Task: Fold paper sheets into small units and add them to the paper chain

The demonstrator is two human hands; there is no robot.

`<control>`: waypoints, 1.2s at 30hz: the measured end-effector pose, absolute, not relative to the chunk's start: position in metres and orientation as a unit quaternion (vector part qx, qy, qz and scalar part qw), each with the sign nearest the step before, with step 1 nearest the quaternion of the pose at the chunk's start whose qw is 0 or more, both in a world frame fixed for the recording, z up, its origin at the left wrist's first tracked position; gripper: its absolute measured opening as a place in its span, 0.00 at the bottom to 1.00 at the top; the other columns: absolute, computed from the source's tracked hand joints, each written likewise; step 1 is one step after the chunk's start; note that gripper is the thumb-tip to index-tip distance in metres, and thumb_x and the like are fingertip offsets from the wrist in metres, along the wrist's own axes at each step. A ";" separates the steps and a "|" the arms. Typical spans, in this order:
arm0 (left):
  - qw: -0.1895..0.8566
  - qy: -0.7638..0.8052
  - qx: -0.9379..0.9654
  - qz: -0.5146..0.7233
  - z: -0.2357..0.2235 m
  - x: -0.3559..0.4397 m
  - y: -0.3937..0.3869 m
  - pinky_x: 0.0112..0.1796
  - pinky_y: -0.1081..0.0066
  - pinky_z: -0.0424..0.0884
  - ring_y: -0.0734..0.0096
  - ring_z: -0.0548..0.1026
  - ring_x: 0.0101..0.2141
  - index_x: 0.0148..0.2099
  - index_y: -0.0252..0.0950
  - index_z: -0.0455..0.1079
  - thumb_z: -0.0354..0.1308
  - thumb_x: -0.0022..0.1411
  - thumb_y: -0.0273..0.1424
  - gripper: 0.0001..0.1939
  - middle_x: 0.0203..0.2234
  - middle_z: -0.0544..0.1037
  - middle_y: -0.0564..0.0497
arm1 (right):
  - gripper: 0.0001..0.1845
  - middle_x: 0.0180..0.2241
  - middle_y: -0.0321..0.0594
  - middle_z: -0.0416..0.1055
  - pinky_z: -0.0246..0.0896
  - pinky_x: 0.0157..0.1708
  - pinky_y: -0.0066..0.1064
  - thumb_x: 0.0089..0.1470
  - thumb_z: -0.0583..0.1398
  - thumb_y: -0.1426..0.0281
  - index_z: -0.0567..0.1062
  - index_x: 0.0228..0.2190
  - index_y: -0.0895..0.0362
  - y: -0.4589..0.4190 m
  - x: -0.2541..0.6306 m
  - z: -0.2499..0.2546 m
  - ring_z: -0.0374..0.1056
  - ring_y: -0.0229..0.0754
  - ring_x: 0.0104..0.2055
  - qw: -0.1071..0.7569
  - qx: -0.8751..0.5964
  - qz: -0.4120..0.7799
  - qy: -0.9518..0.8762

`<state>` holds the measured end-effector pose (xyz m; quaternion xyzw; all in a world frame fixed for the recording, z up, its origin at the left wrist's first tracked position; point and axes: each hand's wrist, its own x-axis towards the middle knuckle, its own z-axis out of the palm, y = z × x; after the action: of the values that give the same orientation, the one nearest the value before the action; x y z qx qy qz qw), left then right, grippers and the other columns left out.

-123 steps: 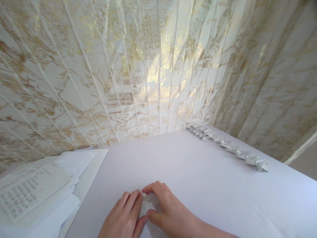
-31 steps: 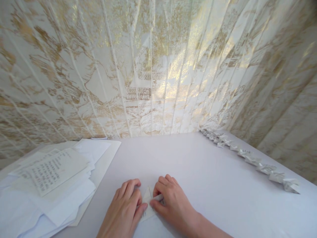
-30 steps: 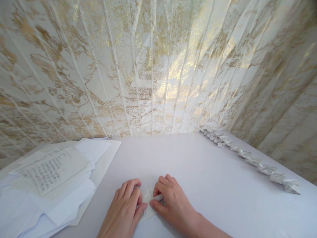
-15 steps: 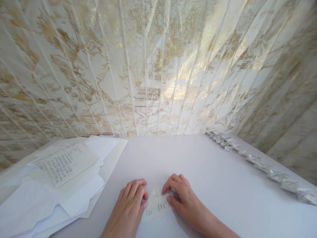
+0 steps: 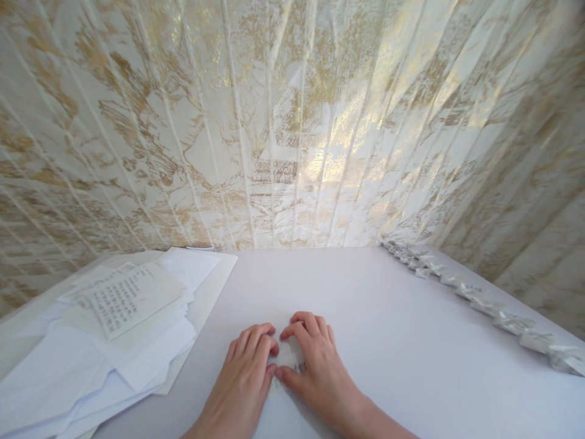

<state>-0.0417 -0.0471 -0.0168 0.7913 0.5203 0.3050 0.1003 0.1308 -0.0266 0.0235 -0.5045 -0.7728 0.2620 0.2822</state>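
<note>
A small sheet of white printed paper (image 5: 285,352), its far end folded to a point in the earlier picture, lies on the table between my hands. My left hand (image 5: 244,371) is on its left side, fingers curled and thumb against the paper. My right hand (image 5: 315,363) covers much of its right side, with bent fingers and thumb on it. The two thumbs almost meet over the sheet. Most of the print and the folded edges are hidden under my fingers.
At the left lies a heap of loose white sheets (image 5: 150,350), with a printed page (image 5: 132,299) on top. Along the table's (image 5: 402,366) right edge runs a row of small folded paper pieces (image 5: 512,323). A gold-patterned curtain (image 5: 274,152) hangs behind.
My right hand has moved left over the paper, close to my left hand. Less of the sheet and its print shows now. My left hand has shifted only slightly.
</note>
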 end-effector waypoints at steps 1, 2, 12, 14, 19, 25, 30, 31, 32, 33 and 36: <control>0.100 0.520 0.791 0.306 -0.017 -0.042 -0.047 0.47 0.56 0.68 0.57 0.68 0.51 0.40 0.40 0.65 0.47 0.61 0.23 0.09 0.48 0.71 0.46 | 0.20 0.49 0.42 0.64 0.53 0.52 0.43 0.42 0.63 0.79 0.72 0.39 0.52 -0.027 0.130 0.022 0.57 0.52 0.52 0.284 -0.500 0.259 -0.776; 0.097 0.519 0.792 0.306 -0.017 -0.042 -0.047 0.47 0.56 0.68 0.57 0.68 0.51 0.41 0.40 0.66 0.47 0.62 0.24 0.10 0.49 0.71 0.45 | 0.22 0.50 0.42 0.63 0.52 0.53 0.44 0.42 0.62 0.80 0.71 0.40 0.52 -0.026 0.131 0.021 0.56 0.52 0.54 0.283 -0.496 0.259 -0.779; 0.094 0.434 0.866 0.231 -0.010 -0.047 -0.040 0.56 0.62 0.63 0.64 0.60 0.60 0.68 0.45 0.45 0.45 0.59 0.17 0.37 0.61 0.66 0.52 | 0.25 0.52 0.42 0.65 0.50 0.55 0.50 0.43 0.53 0.84 0.73 0.40 0.50 -0.016 0.183 0.020 0.56 0.51 0.57 0.266 -0.529 0.251 -0.766; 0.096 0.427 0.874 0.212 -0.007 -0.045 -0.039 0.56 0.60 0.62 0.62 0.61 0.59 0.67 0.45 0.48 0.46 0.55 0.16 0.39 0.60 0.66 0.50 | 0.24 0.51 0.41 0.67 0.50 0.55 0.49 0.44 0.52 0.84 0.74 0.39 0.51 -0.016 0.184 0.018 0.57 0.50 0.56 0.285 -0.519 0.252 -0.766; 0.114 0.472 0.841 0.237 0.008 -0.038 -0.044 0.51 0.58 0.64 0.60 0.66 0.50 0.62 0.42 0.57 0.46 0.52 0.16 0.35 0.51 0.68 0.46 | 0.14 0.42 0.40 0.71 0.57 0.51 0.40 0.56 0.53 0.76 0.72 0.43 0.52 -0.021 0.178 0.015 0.64 0.45 0.48 0.341 -0.486 0.324 -0.737; 0.254 0.524 0.761 0.285 0.022 -0.033 -0.047 0.39 0.65 0.66 0.64 0.69 0.36 0.37 0.40 0.66 0.51 0.61 0.28 0.04 0.32 0.71 0.53 | 0.18 0.39 0.37 0.71 0.59 0.46 0.35 0.44 0.65 0.77 0.73 0.39 0.54 -0.032 0.167 0.022 0.66 0.45 0.44 0.347 -0.476 0.395 -0.705; 0.466 0.489 0.636 0.373 0.027 -0.027 -0.047 0.35 0.72 0.66 0.68 0.70 0.33 0.40 0.40 0.64 0.51 0.65 0.45 0.14 0.30 0.71 0.55 | 0.05 0.32 0.35 0.71 0.60 0.38 0.31 0.48 0.63 0.71 0.72 0.30 0.56 -0.037 0.151 0.025 0.67 0.43 0.38 0.379 -0.410 0.494 -0.666; 0.487 0.473 0.624 0.388 0.027 -0.026 -0.046 0.36 0.72 0.67 0.68 0.71 0.34 0.40 0.39 0.64 0.51 0.65 0.45 0.14 0.30 0.72 0.54 | 0.04 0.32 0.35 0.71 0.60 0.37 0.30 0.49 0.63 0.72 0.71 0.29 0.56 -0.038 0.149 0.025 0.67 0.43 0.37 0.384 -0.397 0.510 -0.659; 0.493 0.459 0.621 0.401 0.027 -0.025 -0.046 0.38 0.71 0.67 0.68 0.71 0.36 0.40 0.39 0.64 0.52 0.65 0.44 0.13 0.31 0.72 0.54 | 0.03 0.31 0.34 0.71 0.60 0.36 0.29 0.49 0.61 0.72 0.70 0.29 0.56 -0.039 0.147 0.025 0.67 0.42 0.36 0.386 -0.394 0.514 -0.657; 0.486 0.451 0.626 0.411 0.027 -0.025 -0.045 0.40 0.71 0.67 0.68 0.71 0.37 0.40 0.39 0.64 0.52 0.65 0.43 0.12 0.32 0.71 0.54 | 0.03 0.30 0.34 0.70 0.59 0.35 0.29 0.50 0.60 0.72 0.69 0.28 0.56 -0.039 0.146 0.025 0.67 0.41 0.35 0.390 -0.402 0.502 -0.659; 0.404 0.471 0.655 0.430 0.022 -0.026 -0.045 0.46 0.69 0.66 0.66 0.70 0.43 0.43 0.41 0.64 0.53 0.64 0.36 0.07 0.38 0.70 0.53 | 0.06 0.28 0.34 0.69 0.57 0.35 0.30 0.50 0.56 0.77 0.65 0.26 0.55 -0.035 0.153 0.027 0.64 0.40 0.33 0.398 -0.429 0.352 -0.731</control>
<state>-0.0261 -0.0454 0.0221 0.6553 0.4712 0.4301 0.4044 0.1531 -0.0352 0.0268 -0.4289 -0.7307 0.3523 0.3975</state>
